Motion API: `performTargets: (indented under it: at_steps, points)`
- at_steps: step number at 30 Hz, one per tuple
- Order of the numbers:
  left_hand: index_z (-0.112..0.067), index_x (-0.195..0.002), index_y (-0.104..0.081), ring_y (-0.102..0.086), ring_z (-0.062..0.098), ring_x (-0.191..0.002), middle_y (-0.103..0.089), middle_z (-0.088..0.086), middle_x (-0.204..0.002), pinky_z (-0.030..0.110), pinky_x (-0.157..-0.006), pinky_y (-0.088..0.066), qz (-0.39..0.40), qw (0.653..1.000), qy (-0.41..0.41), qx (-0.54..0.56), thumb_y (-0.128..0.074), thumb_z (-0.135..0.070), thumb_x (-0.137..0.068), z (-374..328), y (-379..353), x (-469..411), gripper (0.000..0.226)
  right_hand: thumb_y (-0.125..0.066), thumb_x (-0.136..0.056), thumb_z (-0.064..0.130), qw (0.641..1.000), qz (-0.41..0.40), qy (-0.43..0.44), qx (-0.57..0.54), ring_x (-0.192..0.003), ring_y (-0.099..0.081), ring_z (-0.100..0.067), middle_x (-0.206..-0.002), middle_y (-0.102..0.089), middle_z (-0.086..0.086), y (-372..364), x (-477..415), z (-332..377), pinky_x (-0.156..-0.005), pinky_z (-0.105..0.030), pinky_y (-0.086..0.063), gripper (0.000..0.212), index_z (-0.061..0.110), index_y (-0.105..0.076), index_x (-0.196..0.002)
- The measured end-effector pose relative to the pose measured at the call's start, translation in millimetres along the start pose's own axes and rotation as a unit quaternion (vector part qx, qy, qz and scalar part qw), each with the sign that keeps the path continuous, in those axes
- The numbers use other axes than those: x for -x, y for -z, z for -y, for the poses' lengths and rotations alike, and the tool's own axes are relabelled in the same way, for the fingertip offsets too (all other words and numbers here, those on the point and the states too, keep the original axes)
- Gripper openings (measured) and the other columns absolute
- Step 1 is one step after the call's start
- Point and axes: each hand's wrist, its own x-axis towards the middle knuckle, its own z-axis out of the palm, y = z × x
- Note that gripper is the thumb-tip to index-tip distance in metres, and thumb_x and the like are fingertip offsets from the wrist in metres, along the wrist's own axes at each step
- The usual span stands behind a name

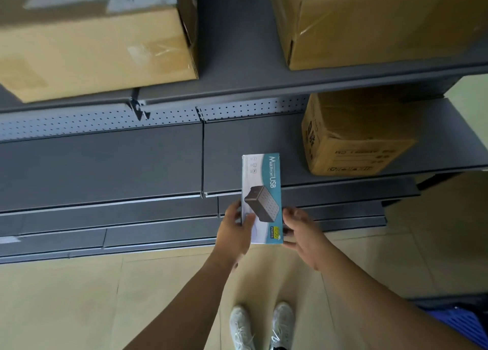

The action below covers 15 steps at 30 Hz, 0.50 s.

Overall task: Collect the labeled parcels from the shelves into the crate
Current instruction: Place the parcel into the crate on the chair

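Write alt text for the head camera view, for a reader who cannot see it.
The left hand and right hand hold a white-and-teal USB charger box before grey metal shelves. Brown cardboard cartons sit on the shelves; a blue crate shows at the lower right.

Illumination is even and diffuse, moderately bright, with no lamp in view; it appears to fall from above. The pale floor (79, 297) reads brightest. The upper shelf (237, 85) casts shade over the top of the small carton (356, 138) beneath it, and the blue crate (456, 323) in the lower right corner sits in dim shadow. Mild glare streaks the clear tape on the upper right carton (383, 27). The upper left carton (92, 46) is soft and smeared, its label illegible. Large print on the Multiport USB box (261, 191) is legible; the fingers of the left hand (235, 233) blur slightly. Shelf edges bow and tilt toward the frame margins, showing wide-angle distortion.
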Motion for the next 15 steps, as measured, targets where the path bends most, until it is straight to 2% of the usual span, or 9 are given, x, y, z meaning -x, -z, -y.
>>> performTargets:
  at_steps: [3, 6, 9, 11, 15]
  points:
    - [-0.031, -0.141, -0.043, -0.057, 0.015, -0.113, -0.057, -0.008, -0.128, 0.027, -0.087, -0.049, 0.011, 1.000, -0.022, 0.003, -0.052, -0.026, -0.105, -10.5, 10.3, 24.1, 0.037, -0.063, -0.100, 0.030, 1.000, 0.016, 0.014, -0.012, -0.102, -0.074, -0.027, -0.110, -0.076, -0.009, 2.0, 20.9, 5.2, -0.095, -0.052, -0.058, 0.027, 0.022, -0.059, -0.125]
    - [-0.034, -0.137, -0.040, -0.058, 0.014, -0.118, -0.056, -0.006, -0.136, 0.026, -0.089, -0.054, 0.028, 0.998, -0.050, 0.008, -0.051, -0.024, -0.105, -19.0, 15.8, 42.6, 0.035, -0.068, -0.097, 0.029, 0.999, 0.027, 0.028, 0.003, -0.100, -0.075, -0.022, -0.109, -0.077, -0.003, 3.9, 42.8, 12.0, -0.090, -0.046, -0.061, 0.025, 0.024, -0.065, -0.121]
    - [-0.035, -0.130, -0.040, -0.061, 0.015, -0.112, -0.056, -0.003, -0.134, 0.013, -0.071, -0.056, 0.039, 0.996, -0.069, 0.035, -0.050, -0.014, -0.105, -28.9, 18.5, 57.1, 0.034, -0.073, -0.092, 0.031, 0.999, 0.020, 0.034, 0.000, -0.104, -0.072, -0.023, -0.113, -0.075, -0.002, 6.2, 58.8, 13.6, -0.091, -0.048, -0.061, 0.031, 0.022, -0.065, -0.121]
    - [-0.035, -0.124, -0.042, -0.058, 0.020, -0.113, -0.052, -0.001, -0.134, 0.011, -0.068, -0.056, 0.048, 0.995, -0.078, 0.031, -0.048, -0.008, -0.105, -31.9, 19.0, 63.2, 0.033, -0.075, -0.090, 0.030, 0.999, 0.018, 0.038, -0.008, -0.106, -0.071, -0.025, -0.115, -0.074, -0.003, 6.5, 63.9, 14.3, -0.093, -0.051, -0.059, 0.036, 0.020, -0.063, -0.122]
    - [-0.039, -0.123, -0.046, -0.059, 0.021, -0.112, -0.050, 0.005, -0.135, 0.014, -0.060, -0.054, 0.066, 0.996, -0.058, 0.016, -0.057, -0.025, -0.102, -35.4, 18.9, 75.9, 0.028, -0.078, -0.088, 0.019, 0.997, 0.004, 0.053, -0.057, -0.106, -0.070, -0.027, -0.116, -0.074, -0.005, 3.0, 72.6, 14.6, -0.096, -0.056, -0.056, 0.034, 0.017, -0.062, -0.117]
